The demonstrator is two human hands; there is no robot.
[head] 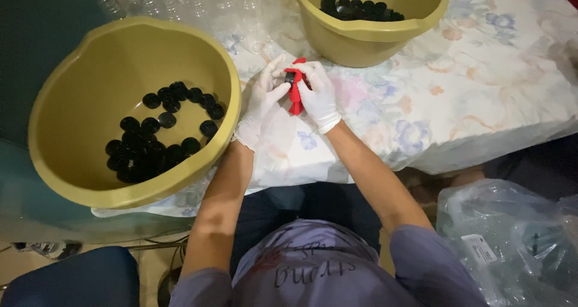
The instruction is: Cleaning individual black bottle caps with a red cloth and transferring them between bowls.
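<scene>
On the flowered tablecloth (481, 84), two olive basins (78, 96) with black caps (150, 144). Between them, both gloved hands brought together: left hand (260, 105) and right hand (319, 96) closed around red cloth (295, 96), small black cap (290, 77) pinched at top.

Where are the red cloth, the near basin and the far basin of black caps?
red cloth (294, 96), head view, on its middle fold between the gloved hands.
near basin (90, 72), head view, on its bare inner wall.
far basin (361, 45), head view, on its outer wall.
</scene>
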